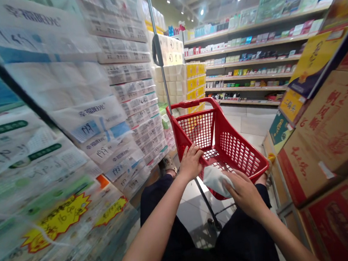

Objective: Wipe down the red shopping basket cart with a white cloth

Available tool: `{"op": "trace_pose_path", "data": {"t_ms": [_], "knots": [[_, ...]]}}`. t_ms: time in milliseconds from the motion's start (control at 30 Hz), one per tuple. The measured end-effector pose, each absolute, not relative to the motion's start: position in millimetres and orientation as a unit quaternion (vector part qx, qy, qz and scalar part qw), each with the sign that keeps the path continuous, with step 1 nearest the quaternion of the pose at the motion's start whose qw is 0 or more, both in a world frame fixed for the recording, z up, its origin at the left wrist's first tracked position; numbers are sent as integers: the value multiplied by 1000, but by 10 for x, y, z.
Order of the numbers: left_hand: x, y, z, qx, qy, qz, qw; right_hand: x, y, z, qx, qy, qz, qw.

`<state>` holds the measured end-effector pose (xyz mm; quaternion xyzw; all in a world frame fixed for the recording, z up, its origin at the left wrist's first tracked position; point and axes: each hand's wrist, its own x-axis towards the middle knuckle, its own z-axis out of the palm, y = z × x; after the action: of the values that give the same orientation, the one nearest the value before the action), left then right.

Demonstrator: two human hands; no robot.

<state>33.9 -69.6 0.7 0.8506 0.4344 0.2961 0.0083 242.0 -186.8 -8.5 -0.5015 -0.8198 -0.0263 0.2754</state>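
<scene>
A red plastic shopping basket on wheels (240, 152) stands in front of me in a shop aisle, its long metal pull handle (161, 66) rising up. My left hand (191, 161) grips the basket's near rim. My right hand (244, 193) presses a white cloth (214, 180) against the basket's near lower edge. My legs in dark trousers show below the arms, and a sandalled foot (168, 164) lies beside the basket.
Stacked packs of tissue and toilet paper (68, 116) with yellow price tags wall the left side. Brown and red cardboard boxes (331, 140) stand close on the right. Shelves of small goods (247, 57) run across the back. Pale tiled floor (253, 125) lies beyond the basket.
</scene>
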Motion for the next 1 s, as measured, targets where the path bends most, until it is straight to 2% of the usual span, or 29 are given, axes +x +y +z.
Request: {"op": "trace_pose_path", "data": {"t_ms": [333,467,567,733,1000], "knots": [[367,-753,56,858,427,278,56,3150,-1693,-247,-605,-720,-107,322],[319,-739,62,877,407,230,113,2942,-1693,-226,-615,-718,-102,309],[329,-730,47,880,406,220,114,2564,-1750,-169,-600,-738,-84,297],[322,-718,55,881,405,216,114,2110,-1834,-105,-576,-746,-80,325],[193,-696,177,883,387,209,164,2690,-1831,-188,-569,-733,-119,355]]}}
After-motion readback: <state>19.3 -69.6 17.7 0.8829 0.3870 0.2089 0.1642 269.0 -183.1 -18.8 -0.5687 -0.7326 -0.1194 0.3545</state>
